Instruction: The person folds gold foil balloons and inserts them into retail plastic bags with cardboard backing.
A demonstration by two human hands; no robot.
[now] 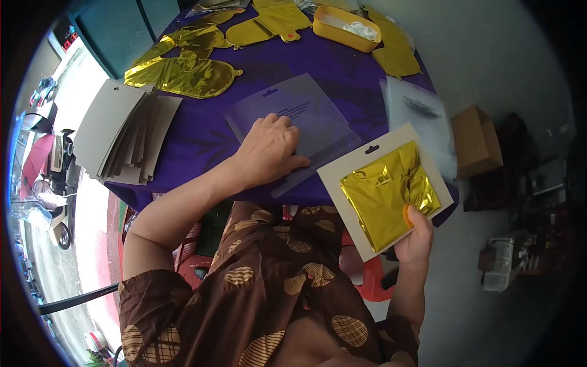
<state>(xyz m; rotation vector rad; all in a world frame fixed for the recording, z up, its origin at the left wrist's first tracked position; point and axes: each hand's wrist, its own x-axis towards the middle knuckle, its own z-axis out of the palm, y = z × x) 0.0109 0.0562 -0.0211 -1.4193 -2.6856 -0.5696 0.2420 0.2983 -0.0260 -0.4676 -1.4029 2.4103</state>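
My left hand [273, 148] rests palm down with curled fingers on a clear plastic bag [315, 116] that lies flat on the table. The bag has a hanging slot and printed text; its edge under my fingers is hidden. At the right, my right hand [416, 235] grips the lower corner of a pale backing card [332, 177], tilted above the table's front edge. Against the card's face lies a folded gold foil balloon [385, 189], pinned by my thumb, which wears an orange finger cover [406, 215].
Purple cloth covers the table [195, 122]. A stack of backing cards [116, 131] stands at the left. Gold foil balloons [183, 76] lie along the back, near a yellow tub [345, 33] with white contents. More clear bags [419, 122] and a cardboard box [477, 144] are at the right.
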